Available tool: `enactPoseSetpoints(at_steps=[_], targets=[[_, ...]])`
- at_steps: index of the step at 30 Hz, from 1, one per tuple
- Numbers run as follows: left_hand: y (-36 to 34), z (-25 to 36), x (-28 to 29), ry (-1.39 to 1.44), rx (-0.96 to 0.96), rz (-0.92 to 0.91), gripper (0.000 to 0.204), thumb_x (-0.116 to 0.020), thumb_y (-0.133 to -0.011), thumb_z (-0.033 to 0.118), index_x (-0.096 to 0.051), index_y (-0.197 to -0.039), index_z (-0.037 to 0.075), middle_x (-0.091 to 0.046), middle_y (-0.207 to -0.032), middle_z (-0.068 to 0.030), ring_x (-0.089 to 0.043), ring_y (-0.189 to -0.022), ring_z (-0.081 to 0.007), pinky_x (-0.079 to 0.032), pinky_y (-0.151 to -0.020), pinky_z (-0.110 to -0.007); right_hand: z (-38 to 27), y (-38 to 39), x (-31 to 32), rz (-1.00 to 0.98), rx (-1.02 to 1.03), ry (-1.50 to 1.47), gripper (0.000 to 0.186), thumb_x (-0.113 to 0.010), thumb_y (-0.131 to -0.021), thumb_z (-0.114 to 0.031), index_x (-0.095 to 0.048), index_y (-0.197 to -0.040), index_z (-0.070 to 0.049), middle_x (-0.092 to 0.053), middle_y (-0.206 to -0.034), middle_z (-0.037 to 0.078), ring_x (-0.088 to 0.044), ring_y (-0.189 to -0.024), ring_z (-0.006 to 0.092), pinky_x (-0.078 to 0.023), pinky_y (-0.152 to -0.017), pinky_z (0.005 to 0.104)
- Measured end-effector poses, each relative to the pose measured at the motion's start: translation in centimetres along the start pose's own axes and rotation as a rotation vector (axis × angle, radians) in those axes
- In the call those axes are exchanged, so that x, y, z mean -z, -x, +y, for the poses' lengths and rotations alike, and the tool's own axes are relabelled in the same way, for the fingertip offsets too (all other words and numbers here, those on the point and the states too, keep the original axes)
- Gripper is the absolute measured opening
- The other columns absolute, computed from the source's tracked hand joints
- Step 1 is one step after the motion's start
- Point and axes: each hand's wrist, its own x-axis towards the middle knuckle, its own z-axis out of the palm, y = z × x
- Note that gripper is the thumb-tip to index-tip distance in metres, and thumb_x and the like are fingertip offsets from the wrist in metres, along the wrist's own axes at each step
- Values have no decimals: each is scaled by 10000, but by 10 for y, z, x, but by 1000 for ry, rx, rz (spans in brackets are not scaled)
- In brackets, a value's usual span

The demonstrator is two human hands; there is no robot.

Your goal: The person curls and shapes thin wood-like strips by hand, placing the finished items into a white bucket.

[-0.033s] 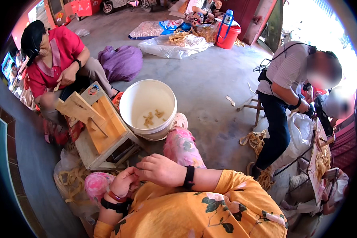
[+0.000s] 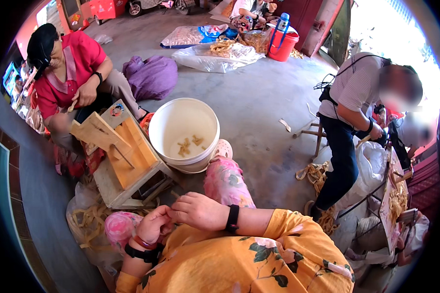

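Observation:
My left hand [image 2: 154,224] and my right hand [image 2: 199,211] meet low in front of my body, fingers curled and pressed together at the tips. A small tan end shows just above the fingertips; the rest of whatever they hold is hidden. Past them stands a white bucket [image 2: 211,155] with a few small knotted tan pieces [image 2: 184,147] on its bottom. Left of the bucket is a low wooden bench [image 2: 132,154] with a slanted board and a thin metal rod on it. Tan strips [image 2: 89,222] lie in a clear plastic bag beside my left leg.
A co-worker in red [image 2: 85,58] sits beyond the bench. Another in a striped shirt [image 2: 359,78] bends over a white sack [image 2: 369,163] at the right. Farther back are a purple sack [image 2: 150,78], plastic sheeting [image 2: 195,57] with strips, and a red bucket [image 2: 282,46].
A small tan end now pokes out above my fingertips. A tan strip shows at the striped-shirt co-worker's hands. The view has shifted very slightly.

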Motion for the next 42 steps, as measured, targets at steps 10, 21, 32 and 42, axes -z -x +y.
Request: enactPoseSetpoints(at_steps=[10,21,32,42], targets=[[14,-7,-2,-38,-178,57,192,-569,-954,261,-548,-971,71,-529,-740,11,-435,-589,-74,-329,-525,-199,13,-32,21,-65,105,-6,188,-559,-740,-180,-560,-891,-68,-551,-810,55,-555,-783,237,-449,-679,355],[6,31,6,305,-612,85,305,-584,-927,349,-549,-845,58,-526,-696,-20,-503,-643,-124,-407,-628,-267,20,-46,-14,31,166,-54,271,-538,-783,-131,-559,-1041,-49,-544,-741,57,-562,-684,239,-443,-633,345],[6,1,29,-815,-429,146,223,-565,-811,11,-611,-1029,29,-641,-917,-129,-613,-830,-272,-476,-757,-353,14,-48,-41,-34,77,-143,224,-618,-741,-98,-558,-951,-49,-597,-781,72,-592,-731,262,-471,-654,369],[4,9,31,-774,-637,271,328,-581,-853,-59,-433,-1132,29,-607,-971,-104,-626,-811,-181,-492,-696,-281,42,-53,-55,-43,-1029,-1655,37,-555,-946,-101,-579,-942,-73,-623,-813,-2,-539,-638,63,-427,-558,200]])
